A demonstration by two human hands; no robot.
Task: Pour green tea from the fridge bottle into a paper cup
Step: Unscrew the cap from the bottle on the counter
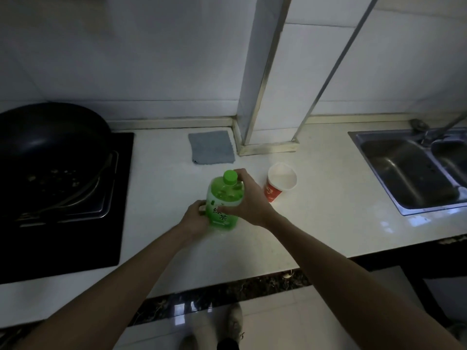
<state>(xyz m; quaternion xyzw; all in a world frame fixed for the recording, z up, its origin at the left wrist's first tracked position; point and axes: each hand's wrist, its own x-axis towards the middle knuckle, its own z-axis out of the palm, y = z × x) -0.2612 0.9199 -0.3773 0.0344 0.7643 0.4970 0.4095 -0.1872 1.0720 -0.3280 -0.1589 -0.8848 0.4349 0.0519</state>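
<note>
A green tea bottle (223, 200) with a green cap (230, 177) stands upright on the white counter (316, 223). My left hand (195, 218) grips the bottle's lower left side. My right hand (249, 198) wraps the bottle's right shoulder, its fingers reaching up beside the cap. The cap is on the bottle. A red and white paper cup (279, 183) stands upright and looks empty, just to the right of the bottle and apart from my right hand.
A black wok (50, 137) sits on a black stove (75, 223) at the left. A grey cloth (211, 147) lies behind the bottle by a tiled pillar (257, 97). A steel sink (414, 170) is at the right. The counter's front edge runs below my forearms.
</note>
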